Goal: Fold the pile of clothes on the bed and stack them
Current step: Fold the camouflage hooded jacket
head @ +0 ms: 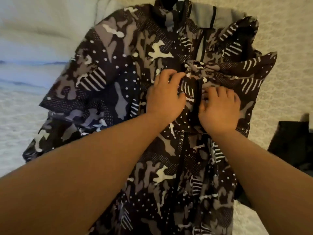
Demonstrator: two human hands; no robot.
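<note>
A black, grey and white camouflage jacket (105,78) with dots and stripes lies spread over the bed, collar at the top, grey lining showing near the collar. Its black zipper runs down the middle. My left hand (165,95) grips a bunched fold of the jacket's fabric just left of the zipper. My right hand (220,109) has its fingers curled into the fabric just right of the zipper. The jacket's right sleeve is crumpled across its chest; the left sleeve hangs off to the left.
The pale patterned bedspread (288,39) lies under the jacket. A white pillow or sheet (42,28) sits at the upper left. A dark folded item (293,143) lies at the right edge of the bed.
</note>
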